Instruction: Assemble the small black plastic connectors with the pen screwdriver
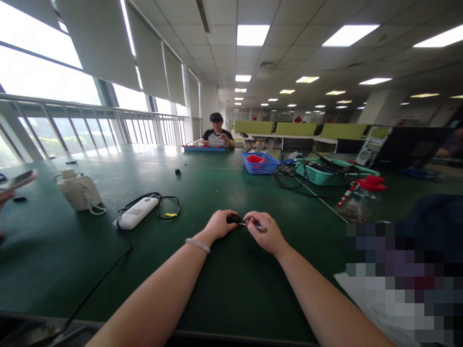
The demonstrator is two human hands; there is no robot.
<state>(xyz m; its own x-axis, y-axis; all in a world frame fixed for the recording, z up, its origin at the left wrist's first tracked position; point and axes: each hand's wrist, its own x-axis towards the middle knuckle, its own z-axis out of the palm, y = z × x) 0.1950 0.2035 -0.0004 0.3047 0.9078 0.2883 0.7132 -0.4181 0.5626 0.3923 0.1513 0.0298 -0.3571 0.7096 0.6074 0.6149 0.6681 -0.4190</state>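
Note:
My left hand [220, 226] is closed around a small black object [233, 220] low over the green table; its exact kind is hard to make out. In my right hand [266, 235] is a screwdriver [262, 228], its yellowish-grey handle running through the fingers. The thin metal shaft points left, and its tip meets or nearly meets the black object. Both hands are close together near the middle of the view, with the fingers partly covering what they hold.
On the left lie a white power strip [139, 213] with a black cord and a beige bottle [78, 190]. A blue basket [261, 166], a green basket [318, 176] with cables, and a red-capped bottle [361, 200] stand right. Across sits a person [217, 135]; another's hand [5, 197] holds a phone.

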